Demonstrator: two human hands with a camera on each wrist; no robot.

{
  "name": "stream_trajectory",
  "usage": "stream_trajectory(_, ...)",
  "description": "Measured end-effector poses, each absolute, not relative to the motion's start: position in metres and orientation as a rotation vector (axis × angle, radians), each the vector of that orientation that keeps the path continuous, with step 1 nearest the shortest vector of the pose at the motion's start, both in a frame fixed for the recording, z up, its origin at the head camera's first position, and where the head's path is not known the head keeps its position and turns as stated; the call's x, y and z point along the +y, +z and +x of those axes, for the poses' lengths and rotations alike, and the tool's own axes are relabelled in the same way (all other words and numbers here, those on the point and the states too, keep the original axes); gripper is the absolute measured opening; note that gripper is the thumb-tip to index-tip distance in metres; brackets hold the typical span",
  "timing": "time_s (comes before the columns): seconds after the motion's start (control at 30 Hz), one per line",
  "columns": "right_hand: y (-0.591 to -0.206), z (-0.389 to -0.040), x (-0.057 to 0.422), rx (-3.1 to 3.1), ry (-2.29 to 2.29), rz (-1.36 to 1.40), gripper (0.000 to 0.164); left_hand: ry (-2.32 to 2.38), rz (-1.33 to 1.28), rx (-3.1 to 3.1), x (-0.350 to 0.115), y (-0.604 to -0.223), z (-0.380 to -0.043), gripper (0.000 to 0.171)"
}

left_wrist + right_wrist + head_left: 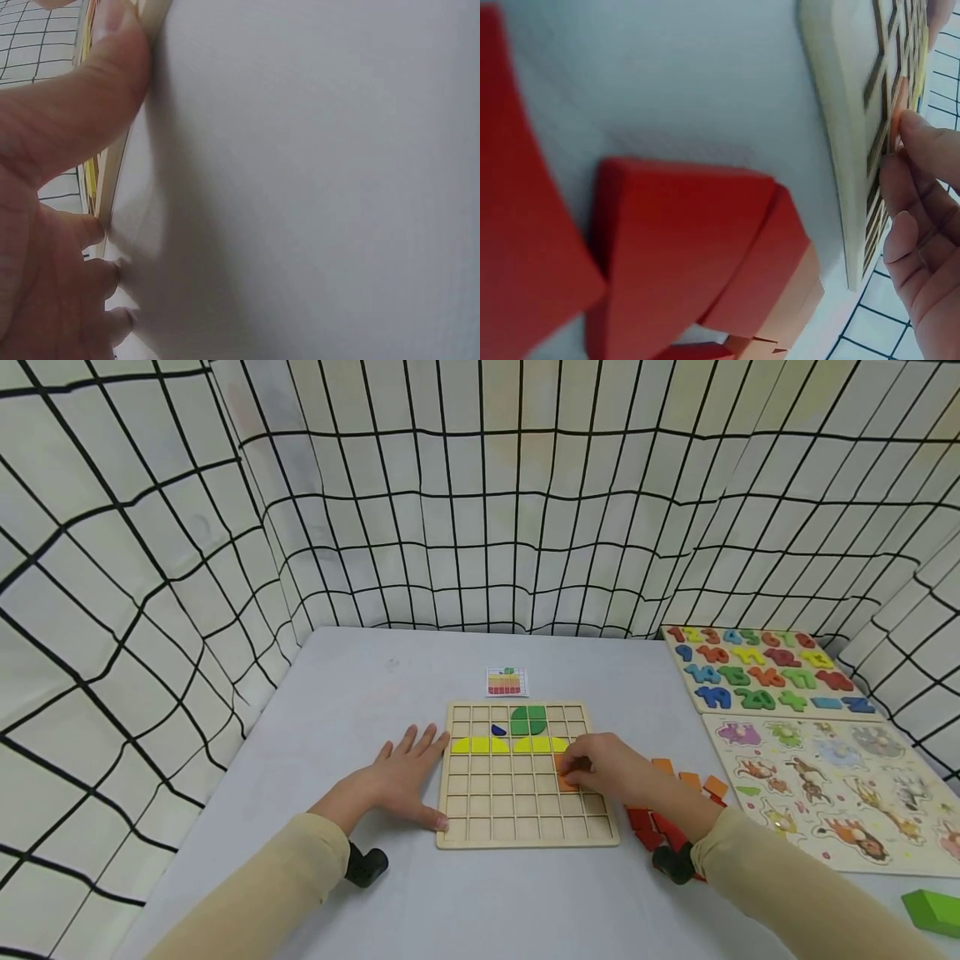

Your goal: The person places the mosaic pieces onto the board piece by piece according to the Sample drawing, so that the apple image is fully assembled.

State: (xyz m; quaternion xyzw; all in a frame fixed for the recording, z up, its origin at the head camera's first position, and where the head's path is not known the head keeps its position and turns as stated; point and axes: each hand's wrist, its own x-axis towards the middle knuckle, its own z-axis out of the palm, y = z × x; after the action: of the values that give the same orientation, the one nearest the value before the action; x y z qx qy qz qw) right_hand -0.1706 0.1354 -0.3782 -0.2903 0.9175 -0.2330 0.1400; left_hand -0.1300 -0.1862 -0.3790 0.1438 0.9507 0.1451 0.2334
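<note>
A light wooden grid board (502,806) lies on the table. Green quarter-round tiles (528,721), a small blue piece (498,730) and a row of yellow tiles (480,745) sit in its upper part. My left hand (397,782) is spread flat at the board's left edge, thumb and fingertips touching the frame. At the right side of the grid, my right hand (609,766) pinches an orange tile (901,105) between thumb and fingers, low in a cell under the yellow row. The hand partly hides that tile in the head view.
Loose red blocks (682,232) and orange blocks (715,786) lie right of the board, under my right forearm. A picture card (507,682) lies behind it. Farther right are a number puzzle (765,677), an animal puzzle (832,802) and a green block (932,912). Black netting (480,518) surrounds the table.
</note>
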Motion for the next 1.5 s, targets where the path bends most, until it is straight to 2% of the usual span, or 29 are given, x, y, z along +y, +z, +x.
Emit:
stream_trajectory(0.33, -0.364, -0.175, 0.154, 2.69, -0.664, -0.761, 0.009, 0.399, 0.392, 2.613, -0.186, -0.381, -0.129, 0.125)
stream_trajectory(0.7, -0.359, -0.191, 0.263, 2.736, -0.526, -0.572, 0.015, 0.382, 0.408, 2.623, -0.185, -0.381, -0.13, 0.125)
stream_trajectory(0.87, -0.358, -0.189, 0.295, 2.695, -0.47, -0.483, 0.017, 0.368, 0.397, 2.627, -0.186, -0.383, -0.131, 0.126)
stream_trajectory(1.17, -0.357, -0.184, 0.305, 2.637, -0.382, -0.401, 0.03, 0.368, 0.399, 2.619, -0.186, -0.384, -0.132, 0.127)
stream_trajectory(1.5, -0.359, -0.184, 0.302, 2.629, -0.416, -0.447, 0.021, 0.379, 0.398, 2.624, -0.186, -0.382, -0.131, 0.126)
